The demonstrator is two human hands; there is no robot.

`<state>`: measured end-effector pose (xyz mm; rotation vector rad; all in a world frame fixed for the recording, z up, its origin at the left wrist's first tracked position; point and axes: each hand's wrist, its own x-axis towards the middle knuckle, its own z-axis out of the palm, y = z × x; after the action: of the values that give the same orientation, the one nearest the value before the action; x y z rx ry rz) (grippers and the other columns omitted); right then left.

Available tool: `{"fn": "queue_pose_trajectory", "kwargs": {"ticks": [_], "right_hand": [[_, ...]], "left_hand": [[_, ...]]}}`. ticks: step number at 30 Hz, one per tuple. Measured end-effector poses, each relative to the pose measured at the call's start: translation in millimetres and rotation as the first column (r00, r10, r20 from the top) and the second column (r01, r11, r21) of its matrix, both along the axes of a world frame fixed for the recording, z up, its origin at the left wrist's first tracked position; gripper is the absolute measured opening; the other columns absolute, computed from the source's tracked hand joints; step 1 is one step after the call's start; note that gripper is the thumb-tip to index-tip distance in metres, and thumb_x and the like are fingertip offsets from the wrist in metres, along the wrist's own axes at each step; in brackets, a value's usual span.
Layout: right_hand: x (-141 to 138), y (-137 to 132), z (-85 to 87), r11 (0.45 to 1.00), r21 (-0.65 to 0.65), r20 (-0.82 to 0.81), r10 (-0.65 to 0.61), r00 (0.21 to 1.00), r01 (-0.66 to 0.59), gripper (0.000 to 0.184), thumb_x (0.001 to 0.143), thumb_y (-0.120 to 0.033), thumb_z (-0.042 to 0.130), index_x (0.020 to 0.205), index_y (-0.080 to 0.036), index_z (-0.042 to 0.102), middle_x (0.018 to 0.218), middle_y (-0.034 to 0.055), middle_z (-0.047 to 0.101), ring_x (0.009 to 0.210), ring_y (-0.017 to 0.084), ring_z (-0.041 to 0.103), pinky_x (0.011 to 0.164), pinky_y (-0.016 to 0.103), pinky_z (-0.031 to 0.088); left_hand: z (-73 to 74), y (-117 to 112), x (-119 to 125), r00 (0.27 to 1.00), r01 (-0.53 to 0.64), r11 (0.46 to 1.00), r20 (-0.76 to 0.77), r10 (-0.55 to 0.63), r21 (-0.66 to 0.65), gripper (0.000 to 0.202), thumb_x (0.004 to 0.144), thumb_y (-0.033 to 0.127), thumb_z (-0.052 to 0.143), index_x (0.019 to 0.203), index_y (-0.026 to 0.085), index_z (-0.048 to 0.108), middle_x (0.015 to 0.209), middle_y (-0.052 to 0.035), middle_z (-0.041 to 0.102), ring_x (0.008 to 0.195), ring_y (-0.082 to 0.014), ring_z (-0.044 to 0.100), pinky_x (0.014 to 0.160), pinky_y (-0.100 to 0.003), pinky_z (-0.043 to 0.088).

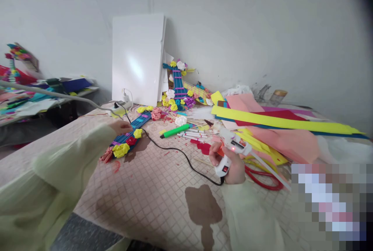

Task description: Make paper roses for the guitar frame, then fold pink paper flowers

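Left hand (122, 127) touches a blue flower-trimmed strip (136, 124), grip unclear; right of the strip, right hand (235, 168) grips a white plastic glue gun (233, 140).

Left hand (121, 127), bare; left sleeve (68, 161), pale green, long, loose, creased. Right hand (235, 168), bare; right sleeve (250, 216), pale green, long, plain.

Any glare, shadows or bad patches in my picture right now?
Head view: glare streaks the white board; a dark patch, probably shadow, lies on the tablecloth; print on the glue gun is too small to read. Same view: pixelated block at lower right, darkened upper right corner.
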<state>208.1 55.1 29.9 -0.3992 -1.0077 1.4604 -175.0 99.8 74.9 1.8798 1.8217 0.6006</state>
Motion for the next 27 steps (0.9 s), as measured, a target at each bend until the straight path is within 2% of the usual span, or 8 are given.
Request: {"fn": "queue_pose_trajectory", "kwargs": {"ticks": [3, 6, 12, 15, 17, 19, 23, 27], "right_hand": [[-1, 0, -1.3, 1.0, 0.012, -0.002, -0.012, 1.0, 0.012, 0.016, 0.072, -0.027, 0.054, 0.062, -0.015, 0.059, 0.063, 0.0022, 0.056, 0.042, 0.009, 0.045, 0.041, 0.025, 0.033], [-1, 1, -2.2, 1.0, 0.015, 0.025, -0.009, 1.0, 0.009, 0.018, 0.072, -0.029, 0.053, 0.062, -0.015, 0.059, 0.063, 0.0024, 0.056, 0.042, 0.01, 0.045, 0.042, 0.025, 0.033], [-1, 1, -1.1, 1.0, -0.004, 0.022, -0.006, 1.0, 0.006, 0.016, 0.07, -0.029, 0.054, 0.062, -0.015, 0.057, 0.065, 0.0033, 0.057, 0.041, 0.01, 0.044, 0.038, 0.024, 0.032], [0, 1, 0.1, 1.0, -0.004, 0.037, -0.011, 0.999, 0.011, 0.017, 0.07, -0.029, 0.055, 0.061, -0.016, 0.056, 0.066, 0.0036, 0.057, 0.042, 0.01, 0.044, 0.036, 0.023, 0.031], [0, 1, 0.7, 1.0, 0.001, 0.043, -0.01, 0.999, 0.01, 0.017, 0.07, -0.03, 0.055, 0.06, -0.016, 0.056, 0.066, 0.0036, 0.057, 0.042, 0.01, 0.045, 0.036, 0.023, 0.031], [0, 0, 1.2, 1.0, 0.002, 0.045, -0.019, 0.999, 0.019, 0.017, 0.069, -0.03, 0.054, 0.06, -0.016, 0.056, 0.066, 0.0038, 0.056, 0.043, 0.01, 0.045, 0.036, 0.023, 0.031], [-1, 1, 1.4, 0.999, 0.004, 0.025, -0.051, 0.998, 0.051, 0.017, 0.069, -0.03, 0.054, 0.061, -0.016, 0.057, 0.065, 0.0034, 0.056, 0.042, 0.01, 0.044, 0.037, 0.023, 0.031], [-2, 1, 1.7, 0.999, 0.014, 0.011, -0.046, 0.999, 0.046, 0.018, 0.07, -0.03, 0.055, 0.061, -0.015, 0.059, 0.061, 0.0019, 0.055, 0.04, 0.009, 0.044, 0.039, 0.024, 0.03]], "left_hand": [[-9.3, -4, -2, 0.997, 0.063, 0.995, -0.04, -0.066, -0.072, 0.031, 0.069, 0.039, 0.059, 0.064, 0.008, 0.056, 0.052, 0.0045, 0.048, 0.053, -0.0087, 0.046, 0.052, -0.021, 0.037], [-14.9, -23, 12, 0.986, 0.16, 0.977, -0.029, -0.166, -0.14, 0.034, 0.062, 0.045, 0.062, 0.059, 0.011, 0.057, 0.051, 0.0023, 0.051, 0.051, -0.009, 0.044, 0.05, -0.021, 0.035], [-25.2, -80, 65, 0.923, 0.366, 0.907, -0.043, -0.382, -0.208, 0.041, 0.068, 0.047, 0.053, 0.045, 0.015, 0.047, 0.042, 0.0045, 0.041, 0.042, -0.0058, 0.034, 0.043, -0.019, 0.025], [-29.2, -98, 88, 0.881, 0.453, 0.862, -0.029, -0.471, -0.226, 0.045, 0.076, 0.046, 0.043, 0.044, 0.015, 0.043, 0.042, 0.0037, 0.045, 0.041, -0.0054, 0.036, 0.041, -0.018, 0.025], [-31.4, -105, 98, 0.879, 0.463, 0.859, -0.013, -0.477, -0.216, 0.043, 0.077, 0.045, 0.042, 0.046, 0.015, 0.043, 0.044, 0.0033, 0.046, 0.042, -0.0057, 0.038, 0.043, -0.017, 0.028], [-34.4, -107, 101, 0.899, 0.428, 0.886, -0.019, -0.438, -0.178, 0.038, 0.076, 0.044, 0.043, 0.051, 0.016, 0.045, 0.047, 0.0035, 0.045, 0.045, -0.0064, 0.039, 0.045, -0.017, 0.03], [-45.8, -108, 94, 0.94, 0.341, 0.934, 0.023, -0.341, -0.11, 0.032, 0.077, 0.043, 0.042, 0.063, 0.016, 0.052, 0.054, 0.0021, 0.048, 0.052, -0.0084, 0.042, 0.05, -0.018, 0.035], [-57.3, -105, 85, 0.942, 0.335, 0.936, 0.073, -0.328, -0.106, 0.031, 0.077, 0.043, 0.042, 0.069, 0.016, 0.053, 0.06, 0.0003, 0.051, 0.056, -0.0099, 0.045, 0.054, -0.02, 0.04]]}}
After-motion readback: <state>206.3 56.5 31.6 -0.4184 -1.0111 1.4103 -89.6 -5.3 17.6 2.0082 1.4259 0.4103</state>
